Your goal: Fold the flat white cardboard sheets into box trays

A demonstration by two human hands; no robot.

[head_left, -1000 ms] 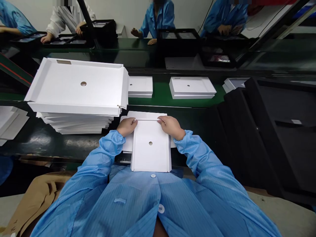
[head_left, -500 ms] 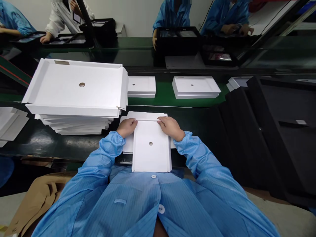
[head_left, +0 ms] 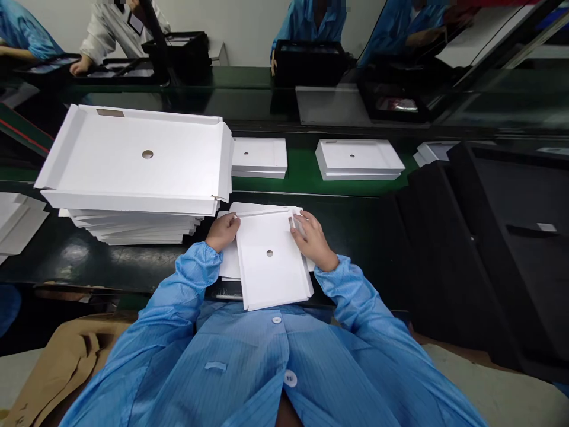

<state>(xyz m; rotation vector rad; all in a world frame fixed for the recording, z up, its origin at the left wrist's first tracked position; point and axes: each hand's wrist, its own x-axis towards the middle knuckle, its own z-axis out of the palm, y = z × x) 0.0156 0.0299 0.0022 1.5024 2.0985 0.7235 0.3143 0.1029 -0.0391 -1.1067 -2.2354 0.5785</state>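
Observation:
A white cardboard box tray (head_left: 270,279) with a small round hole lies in front of my body, slightly turned, on top of other white cardboard pieces (head_left: 229,261). At its far left corner, my left hand (head_left: 223,230) is closed, thumb and fingers pinching the folded edge. My right hand (head_left: 313,239) rests at the far right corner with its fingers apart, fingertips touching the corner flap. The far side wall of the tray is partly raised.
To the left rises a tall stack of larger white trays (head_left: 133,172). Smaller white tray stacks (head_left: 361,159) sit on the green strip (head_left: 302,178) beyond. Black boxes (head_left: 502,255) lean at the right. Several people in work jackets (head_left: 306,24) are across the bench.
The small tray has turned a little, its near end moving right. My right hand has loosened from its pinch, fingers spreading, while my left hand has shifted slightly left.

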